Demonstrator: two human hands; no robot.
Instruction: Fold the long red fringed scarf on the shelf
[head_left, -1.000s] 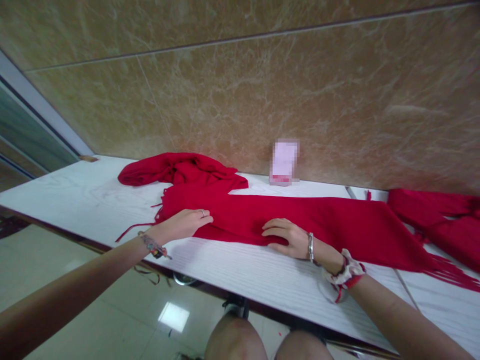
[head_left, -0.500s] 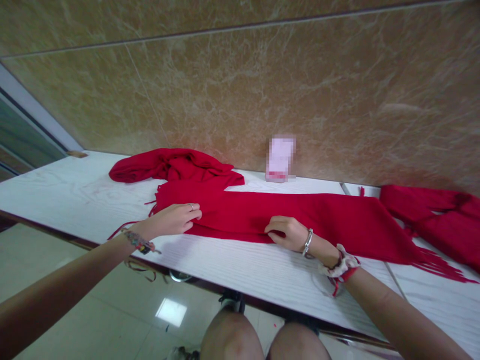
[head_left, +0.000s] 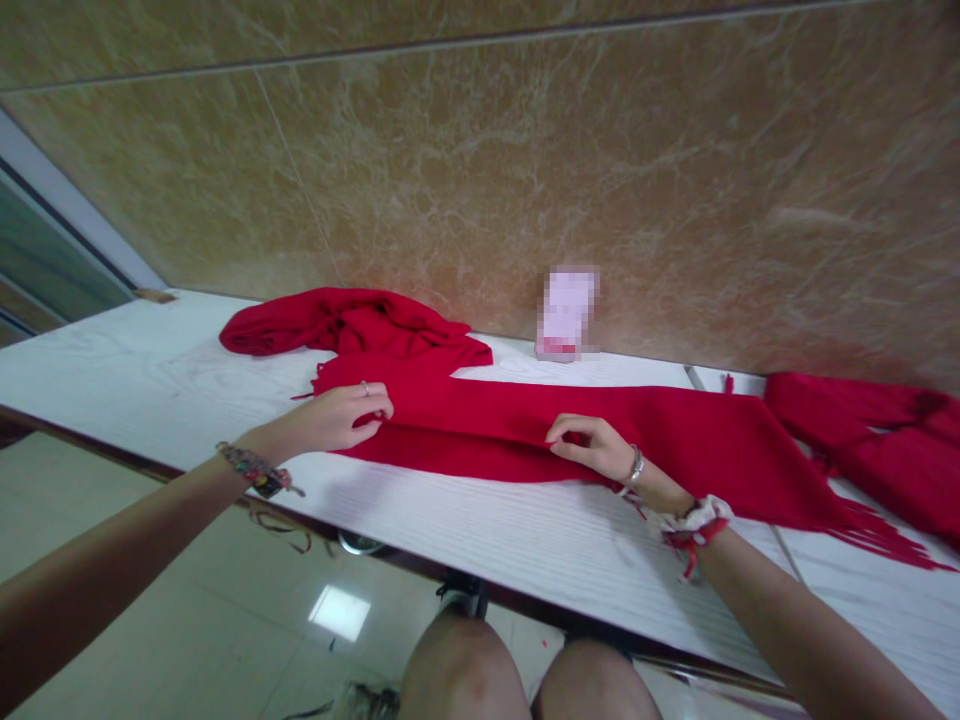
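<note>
A long red scarf (head_left: 697, 440) with fringed ends lies stretched across the white table (head_left: 525, 540). My left hand (head_left: 337, 418) pinches the scarf's near edge close to its left end and lifts it a little off the table. My right hand (head_left: 592, 445) pinches the same near edge around the scarf's middle, fingers curled on the cloth. Between my hands the near edge is raised and turned toward the wall.
A bunched red scarf (head_left: 345, 325) lies at the back left by the marble wall. Another red scarf (head_left: 877, 445) lies at the right. A small blurred pink object (head_left: 566, 315) stands against the wall. My knees show below the table's front edge.
Both hands went from lying flat on the scarf to pinching its near edge, and they have moved away from me toward the wall, lifting that edge.
</note>
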